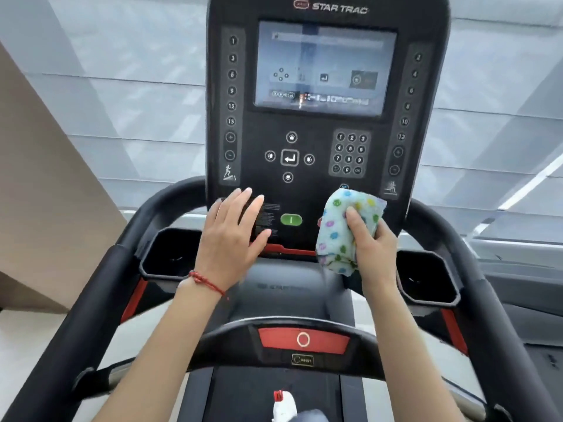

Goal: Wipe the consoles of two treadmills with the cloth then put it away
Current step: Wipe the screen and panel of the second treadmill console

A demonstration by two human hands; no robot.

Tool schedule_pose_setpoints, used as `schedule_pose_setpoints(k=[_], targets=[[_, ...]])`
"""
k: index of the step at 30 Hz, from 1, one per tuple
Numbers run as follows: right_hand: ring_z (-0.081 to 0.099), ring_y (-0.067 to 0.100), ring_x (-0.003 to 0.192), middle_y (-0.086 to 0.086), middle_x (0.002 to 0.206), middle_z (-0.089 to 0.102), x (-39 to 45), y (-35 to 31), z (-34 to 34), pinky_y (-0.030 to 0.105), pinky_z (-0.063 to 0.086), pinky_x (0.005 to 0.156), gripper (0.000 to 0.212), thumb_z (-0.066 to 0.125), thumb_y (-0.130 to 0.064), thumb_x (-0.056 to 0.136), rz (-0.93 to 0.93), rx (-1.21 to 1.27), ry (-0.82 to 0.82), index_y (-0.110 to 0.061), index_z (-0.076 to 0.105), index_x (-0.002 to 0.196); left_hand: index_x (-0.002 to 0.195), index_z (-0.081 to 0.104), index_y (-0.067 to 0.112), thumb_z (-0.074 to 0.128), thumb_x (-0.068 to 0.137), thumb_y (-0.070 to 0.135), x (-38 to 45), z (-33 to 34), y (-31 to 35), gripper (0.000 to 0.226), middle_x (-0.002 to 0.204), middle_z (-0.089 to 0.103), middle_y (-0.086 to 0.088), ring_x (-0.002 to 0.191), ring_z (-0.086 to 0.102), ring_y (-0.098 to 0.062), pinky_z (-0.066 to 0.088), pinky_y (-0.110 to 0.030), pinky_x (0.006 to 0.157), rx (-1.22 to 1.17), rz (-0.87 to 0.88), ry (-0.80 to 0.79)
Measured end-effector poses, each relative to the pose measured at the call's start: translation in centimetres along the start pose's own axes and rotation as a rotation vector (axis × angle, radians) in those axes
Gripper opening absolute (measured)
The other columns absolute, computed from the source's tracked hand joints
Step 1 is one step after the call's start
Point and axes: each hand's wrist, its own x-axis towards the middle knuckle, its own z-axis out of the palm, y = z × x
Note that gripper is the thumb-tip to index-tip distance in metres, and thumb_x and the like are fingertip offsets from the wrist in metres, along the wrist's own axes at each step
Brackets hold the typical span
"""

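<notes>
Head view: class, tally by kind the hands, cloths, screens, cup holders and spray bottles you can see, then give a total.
hands: 2, the left hand and the right hand
cloth: 1
screen: 1
cup holders: 2, one on the left and one on the right
spray bottle: 1
Total: 7
</notes>
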Motion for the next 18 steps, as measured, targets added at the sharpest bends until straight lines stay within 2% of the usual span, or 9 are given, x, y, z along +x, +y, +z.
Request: schedule_pose_setpoints(k=[4,11,16,18], targets=[[0.069,0.006,0.072,-0.005,0.080,0.071,4.4,-2.1,1.3,0.018,0.054,0.059,0.007,0.066,-0.025,0.084,-0.066,-0.009,-0.023,-0.018,0.065,0.086,0.127,0.054,0.004,0.045,0.090,0.035,4.1,1.1,-1.0,0.050,0.128,0.054,-0.018,0.121,0.047,-0.034,0.034,-0.048,0.103,0.039,-0.016,0.035],[0.065,-0.005,0.068,-0.007,0.081,0.066,10.0,-5.6,4.2,0.011,0.049,0.057,0.004,0.065,-0.021,0.085,-0.229,-0.046,-0.009,-0.019,0.062,0.085,0.127,0.054,0.002,0.045,0.091,0.033,9.1,1.7,-3.5,0.049,0.130,0.052,-0.020,0.125,0.043,-0.034,0.038,-0.052,0.101,0.041,-0.008,0.110],[0.065,0.004,0.079,-0.008,0.084,0.066,13.4,-8.6,6.5,0.023,0.054,0.071,0.006,0.065,-0.029,0.085,-0.370,-0.123,0.042,-0.024,0.061,0.085,0.128,0.052,0.002,0.047,0.090,0.031,12.3,2.4,-5.7,0.048,0.134,0.049,-0.020,0.128,0.038,-0.033,0.037,-0.051,0.102,0.034,0.040,0.168],[0.064,0.003,0.080,-0.011,0.084,0.065,14.6,-9.8,7.5,0.022,0.054,0.072,0.007,0.064,-0.031,0.086,-0.405,-0.170,0.067,-0.027,0.059,0.084,0.129,0.051,0.002,0.047,0.091,0.030,13.2,2.8,-6.6,0.048,0.135,0.047,-0.021,0.129,0.038,-0.034,0.036,-0.051,0.103,0.037,0.064,0.179]])
